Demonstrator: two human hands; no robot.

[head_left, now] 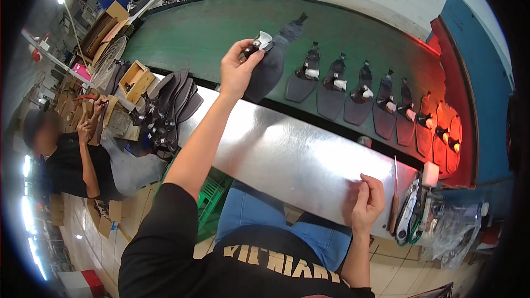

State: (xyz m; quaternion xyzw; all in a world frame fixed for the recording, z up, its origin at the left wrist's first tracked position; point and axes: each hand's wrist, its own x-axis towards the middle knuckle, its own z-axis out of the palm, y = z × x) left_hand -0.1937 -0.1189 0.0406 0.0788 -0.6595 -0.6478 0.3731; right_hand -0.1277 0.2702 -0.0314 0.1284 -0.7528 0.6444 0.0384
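My left hand (238,69) reaches over the green conveyor belt, its fingers closed on a dark shoe sole (268,74) by a shiny dark part at its middle. White material (264,40) sticks up beside my fingertips. The sole looks slightly blurred, its narrow end pointing away to the upper right. My right hand (369,201) hovers over the near right part of the metal tabletop (276,143). Its fingers are loosely bent and apart, with nothing visible in them. To the right on the belt, a row of similar soles (331,99) lies with white pieces at their middles.
Red light falls on the soles by a red-edged opening (450,121). An awl (395,198), a cutter (407,209) and a plastic bag (455,226) are at right. Stacked dark soles (174,99) and a wooden box (136,81) stand at left, near a seated co-worker (77,160).
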